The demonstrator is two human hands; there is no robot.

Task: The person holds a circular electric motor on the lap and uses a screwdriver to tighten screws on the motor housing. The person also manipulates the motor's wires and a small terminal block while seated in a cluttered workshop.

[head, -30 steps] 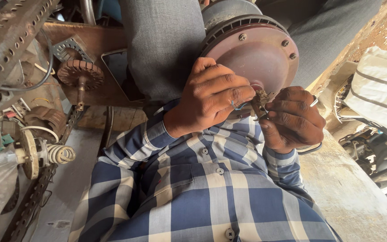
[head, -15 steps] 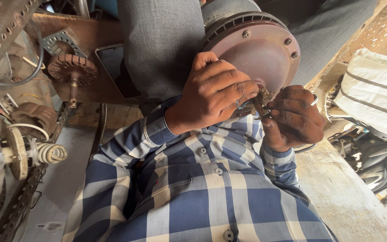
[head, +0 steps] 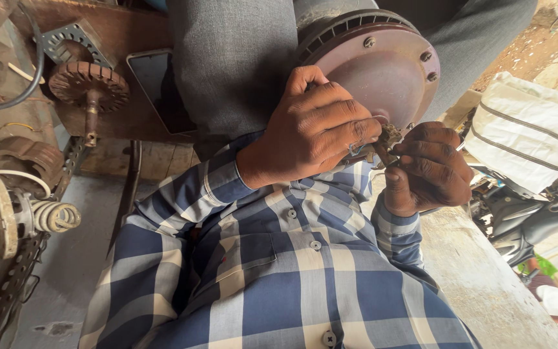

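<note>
Pinching small metal fitting (head: 387,139) at centre of round motor housing (head: 382,71): left hand (head: 311,132) closed over it, right hand (head: 431,169) curled gripping below; housing on lap.

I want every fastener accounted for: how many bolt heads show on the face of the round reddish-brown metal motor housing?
3: one bolt head near the top, two at the right edge of the round reddish-brown metal motor housing. Others may sit behind the left hand.
</note>
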